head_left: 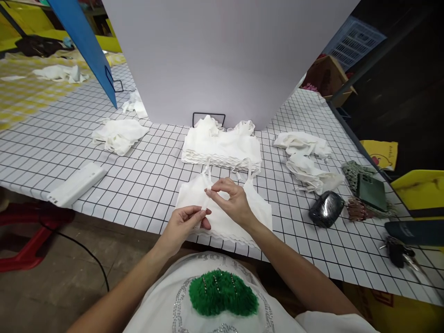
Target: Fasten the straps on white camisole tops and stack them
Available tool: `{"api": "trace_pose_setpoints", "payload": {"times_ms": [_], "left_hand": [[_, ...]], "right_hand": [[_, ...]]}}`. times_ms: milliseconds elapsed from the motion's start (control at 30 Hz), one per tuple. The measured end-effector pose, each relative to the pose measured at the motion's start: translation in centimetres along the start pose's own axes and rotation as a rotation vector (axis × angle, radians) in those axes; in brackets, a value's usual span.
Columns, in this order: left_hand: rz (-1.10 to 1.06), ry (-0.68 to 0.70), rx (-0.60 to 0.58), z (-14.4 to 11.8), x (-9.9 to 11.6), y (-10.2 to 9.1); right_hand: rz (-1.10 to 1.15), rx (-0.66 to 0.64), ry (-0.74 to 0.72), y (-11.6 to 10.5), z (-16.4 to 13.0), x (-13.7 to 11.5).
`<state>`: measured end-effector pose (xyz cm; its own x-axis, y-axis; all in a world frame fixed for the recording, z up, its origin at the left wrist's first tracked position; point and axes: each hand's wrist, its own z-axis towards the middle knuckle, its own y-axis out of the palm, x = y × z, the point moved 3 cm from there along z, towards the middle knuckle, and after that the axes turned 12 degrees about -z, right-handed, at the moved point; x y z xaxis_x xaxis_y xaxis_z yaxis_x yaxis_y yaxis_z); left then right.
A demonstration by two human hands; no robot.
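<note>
A white camisole top (239, 219) with thin straps and a wavy hem lies flat at the table's front edge, in the middle of the view. Above its left part, my right hand (231, 201) pinches a thin white strap (206, 200) between thumb and forefinger. My left hand (185, 225) is closed lower down, thumb against fingers, on what looks like the same strap. Just behind, a neat stack of white camisole tops (222, 145) shows several wavy hems one above another. Part of the front top is hidden under my hands.
A large pale board (215, 60) stands behind the stack. Crumpled white garments lie left (120, 135) and right (305, 162). A white plastic bar (77, 184) rests at the left edge. A black wrapped bundle (326, 209), phone (372, 192) and keys (400, 254) are at right.
</note>
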<state>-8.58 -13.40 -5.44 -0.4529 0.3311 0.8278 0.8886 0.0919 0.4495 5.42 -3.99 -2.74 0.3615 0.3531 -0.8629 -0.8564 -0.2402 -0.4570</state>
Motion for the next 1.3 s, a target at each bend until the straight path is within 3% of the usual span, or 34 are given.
{"api": "trace_pose_setpoints", "payload": {"times_ms": [233,433,600,667,767,867,1100,1300], "left_hand": [[-0.102,-0.136,0.063,-1.3,-0.4,-1.3],[-0.111,-0.089,0.117,-1.1,-0.5,-2.2],[-0.016,0.013,0.173,-0.4,0.4,-2.8],[0.052,0.062,0.158,0.0,1.0,-2.6],[0.139,0.109,0.116,0.6,1.7,-2.0],[0.166,0.134,0.096,1.1,2.2,-1.5],[0.21,0.157,0.072,2.3,2.4,-1.2],[0.278,0.23,0.048,3.6,2.8,-0.8]], "right_hand": [[0.023,0.071,0.034,0.3,0.5,0.9],[0.031,0.082,0.036,0.2,0.7,1.8],[-0.231,0.061,-0.071,-0.9,0.4,1.8],[-0.257,-0.016,-0.181,-1.0,0.2,1.0],[-0.125,-0.323,-0.272,-0.3,-0.2,-0.3],[-0.044,-0.464,-0.197,0.2,-0.2,-0.3],[-0.015,-0.421,-0.002,-0.5,0.5,1.4],[0.084,-0.374,0.044,-0.6,0.9,2.0]]}}
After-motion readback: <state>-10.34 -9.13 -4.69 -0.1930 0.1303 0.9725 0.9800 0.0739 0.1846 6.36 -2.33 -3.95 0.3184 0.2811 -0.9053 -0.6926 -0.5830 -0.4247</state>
